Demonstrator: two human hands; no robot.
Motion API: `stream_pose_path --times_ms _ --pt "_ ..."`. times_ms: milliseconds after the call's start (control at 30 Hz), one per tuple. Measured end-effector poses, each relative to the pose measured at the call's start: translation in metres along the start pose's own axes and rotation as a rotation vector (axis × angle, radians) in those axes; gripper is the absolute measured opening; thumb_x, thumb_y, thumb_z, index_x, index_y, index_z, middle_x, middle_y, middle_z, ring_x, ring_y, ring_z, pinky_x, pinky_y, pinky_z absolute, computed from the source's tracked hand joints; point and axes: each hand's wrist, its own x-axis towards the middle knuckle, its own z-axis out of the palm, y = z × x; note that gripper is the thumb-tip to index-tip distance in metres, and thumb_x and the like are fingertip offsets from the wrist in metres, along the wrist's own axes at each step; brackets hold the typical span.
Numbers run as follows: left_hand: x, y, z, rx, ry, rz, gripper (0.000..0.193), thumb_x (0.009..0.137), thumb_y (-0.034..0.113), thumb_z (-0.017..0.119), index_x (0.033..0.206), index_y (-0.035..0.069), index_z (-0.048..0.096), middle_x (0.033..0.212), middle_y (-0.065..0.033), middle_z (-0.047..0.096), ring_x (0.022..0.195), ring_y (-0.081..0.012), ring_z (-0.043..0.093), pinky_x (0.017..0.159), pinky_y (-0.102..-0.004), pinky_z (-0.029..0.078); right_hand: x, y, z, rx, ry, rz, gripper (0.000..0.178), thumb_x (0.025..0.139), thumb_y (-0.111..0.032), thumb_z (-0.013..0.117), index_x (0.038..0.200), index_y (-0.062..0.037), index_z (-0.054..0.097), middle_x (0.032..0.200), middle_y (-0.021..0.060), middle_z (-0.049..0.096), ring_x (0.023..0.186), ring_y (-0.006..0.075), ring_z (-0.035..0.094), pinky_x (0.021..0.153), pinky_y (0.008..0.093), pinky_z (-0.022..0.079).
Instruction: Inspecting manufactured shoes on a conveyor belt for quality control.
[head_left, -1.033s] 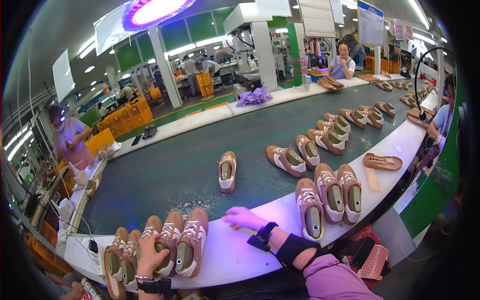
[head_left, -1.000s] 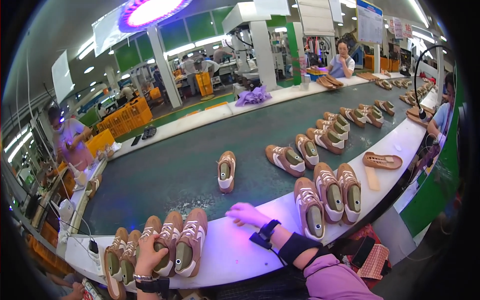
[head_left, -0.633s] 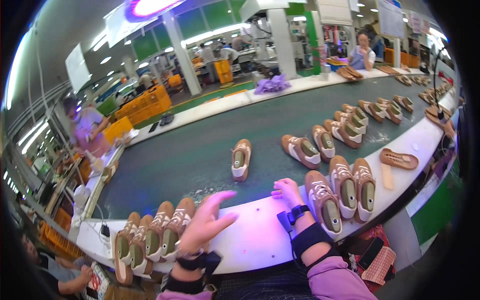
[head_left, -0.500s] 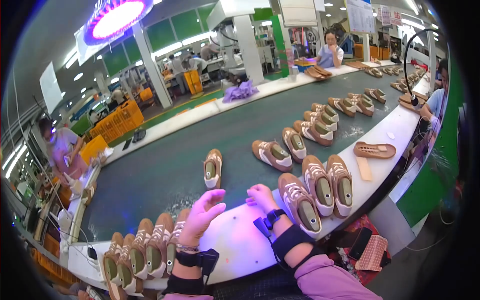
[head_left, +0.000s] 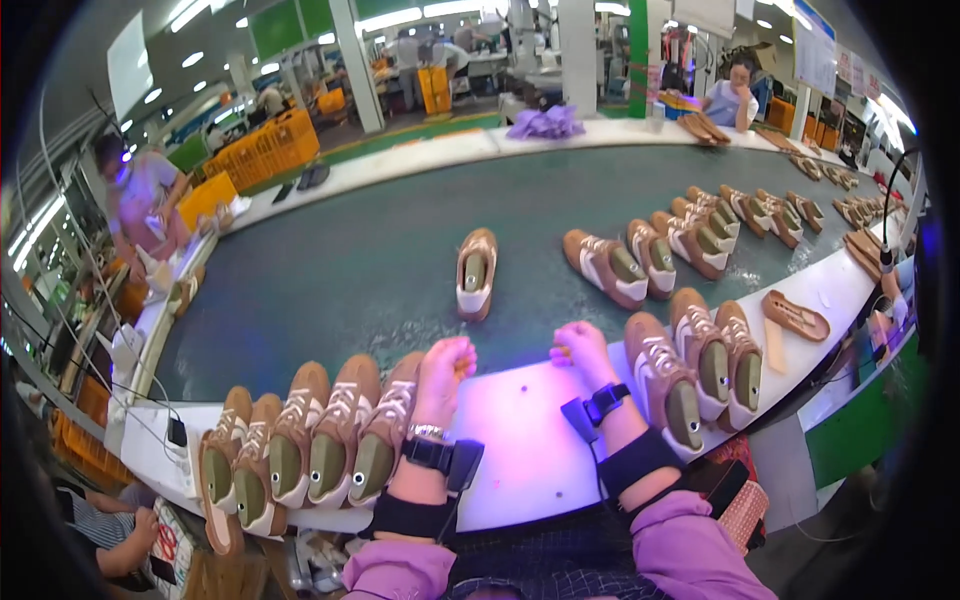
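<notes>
My left hand (head_left: pixel 446 365) is raised over the white ledge with its fingers curled in. It is beside the nearest of several brown lace-up sneakers (head_left: pixel 345 425) lined up on the left, each with a green shoe last inside. My right hand (head_left: pixel 582 348), also curled, hovers at the ledge's far edge, left of three more sneakers (head_left: pixel 662 372). I see nothing held in either hand. Beyond both hands, one sneaker (head_left: pixel 477 270) stands alone on the dark green conveyor belt (head_left: pixel 380 240), heel toward me.
More sneakers (head_left: pixel 690 245) stand on the belt to the right. A tan shoe sole (head_left: pixel 797 315) and a tan strip (head_left: pixel 775 346) lie on the right ledge. One person (head_left: pixel 150 195) works at the far left, another (head_left: pixel 733 100) sits across the belt. Purple cloth (head_left: pixel 546 122) rests on the far ledge.
My fingers have closed from a spread, looser pose. The view has swung left and down, so the whole scene appears shifted. The shoes around my hands keep their arrangement.
</notes>
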Motion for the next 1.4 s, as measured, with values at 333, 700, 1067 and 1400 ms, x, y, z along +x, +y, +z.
stream_pose_path --times_ms 333,700,1067,1400 --pt "0.000 -0.014 0.000 -0.093 0.149 -0.022 0.019 0.083 0.022 0.060 0.093 0.007 0.054 0.085 -0.0069 0.058 0.078 -0.0173 0.057 0.070 -0.0302 0.048 0.073 -0.023 0.153 -0.503 0.074 -0.181 0.077 0.063 -0.034 0.072 0.117 0.0091 0.037 0.108 0.0281 0.056 0.099 0.0366 0.058 0.087 0.0398 0.046" --pt "0.010 -0.016 -0.019 -0.049 0.205 -0.049 0.036 0.084 0.032 0.058 0.108 0.006 0.049 0.105 -0.0127 0.053 0.094 -0.0218 0.051 0.080 -0.0353 0.042 0.101 0.000 0.130 0.177 -0.304 0.218 0.046 0.072 -0.020 0.061 0.109 0.0033 0.049 0.098 0.0177 0.059 0.085 0.0309 0.061 0.064 0.0452 0.053" --pt "-0.024 0.009 0.028 -0.325 -0.388 -0.026 0.048 0.093 0.040 0.042 0.124 0.004 0.046 0.120 -0.0133 0.053 0.112 -0.0243 0.051 0.094 -0.0381 0.043 -0.079 -0.041 0.036 0.053 -0.583 -0.138 0.038 0.070 -0.014 0.062 0.103 0.0035 0.054 0.085 0.0075 0.061 0.066 0.0143 0.060 0.056 0.0249 0.048" --pt "-0.044 -0.012 0.035 -0.438 -0.416 -0.120 0.064 0.085 0.045 0.050 0.132 0.004 0.036 0.124 -0.0184 0.049 0.109 -0.0313 0.053 0.093 -0.0447 0.045 -0.194 -0.105 -0.085 -1.024 0.211 -0.897 0.058 0.069 -0.022 0.063 0.116 0.0063 0.045 0.109 0.0217 0.052 0.099 0.0384 0.050 0.087 0.0415 0.042"
